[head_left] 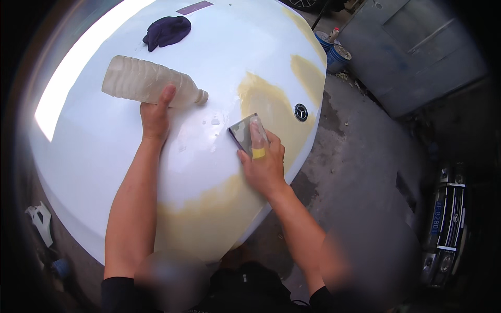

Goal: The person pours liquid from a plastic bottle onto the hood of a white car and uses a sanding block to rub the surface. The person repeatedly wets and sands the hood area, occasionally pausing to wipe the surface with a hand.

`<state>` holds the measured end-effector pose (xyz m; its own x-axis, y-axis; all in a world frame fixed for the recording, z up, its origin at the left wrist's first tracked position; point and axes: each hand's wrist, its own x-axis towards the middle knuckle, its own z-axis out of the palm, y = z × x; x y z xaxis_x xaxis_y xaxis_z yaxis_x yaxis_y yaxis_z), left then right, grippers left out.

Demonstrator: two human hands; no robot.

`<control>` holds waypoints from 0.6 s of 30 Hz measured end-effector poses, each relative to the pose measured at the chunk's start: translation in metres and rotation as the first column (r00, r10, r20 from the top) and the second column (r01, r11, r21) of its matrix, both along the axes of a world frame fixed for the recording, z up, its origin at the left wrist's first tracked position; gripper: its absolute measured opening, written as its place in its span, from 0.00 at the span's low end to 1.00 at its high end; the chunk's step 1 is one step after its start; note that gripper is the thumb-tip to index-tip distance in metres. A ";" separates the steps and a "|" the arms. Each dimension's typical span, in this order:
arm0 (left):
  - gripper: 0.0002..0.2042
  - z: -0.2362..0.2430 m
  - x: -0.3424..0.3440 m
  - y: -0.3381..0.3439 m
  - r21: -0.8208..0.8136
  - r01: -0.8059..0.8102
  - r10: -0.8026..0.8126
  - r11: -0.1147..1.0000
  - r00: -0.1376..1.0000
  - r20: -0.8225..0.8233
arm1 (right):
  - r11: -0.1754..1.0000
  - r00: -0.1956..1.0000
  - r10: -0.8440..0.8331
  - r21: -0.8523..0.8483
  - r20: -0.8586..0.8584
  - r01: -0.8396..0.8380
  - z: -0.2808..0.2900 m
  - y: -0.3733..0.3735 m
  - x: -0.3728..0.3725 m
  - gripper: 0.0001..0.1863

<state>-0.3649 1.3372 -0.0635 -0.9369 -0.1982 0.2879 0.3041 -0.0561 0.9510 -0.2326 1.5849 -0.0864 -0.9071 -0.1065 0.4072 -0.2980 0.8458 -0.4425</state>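
Across the middle lies a white car hood point(193, 167) with yellowish filler patches point(206, 219) along its near and right sides. My left hand point(156, 117) grips a frosted plastic bottle point(143, 78), tilted on its side over the hood with its neck to the right. Water drops point(211, 122) wet the paint below the neck. My right hand point(266, 156) presses a dark grey sanding block point(242, 133) flat on the hood, at the border of white paint and filler. One finger of that hand wears a clear cover with yellow tape.
A dark purple cloth point(167, 32) and a flat purple strip point(194, 7) lie on the far hood. A round emblem point(300, 112) sits near the right edge. Blue buckets point(338, 56) stand beside a grey panel point(417, 52); a car bumper point(446, 229) rests at far right.
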 end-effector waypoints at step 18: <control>0.31 0.002 0.006 0.005 -0.084 -0.025 0.026 0.996 1.000 0.011 | 0.993 0.992 0.115 0.015 0.057 -0.116 -0.029 0.006 0.105 0.44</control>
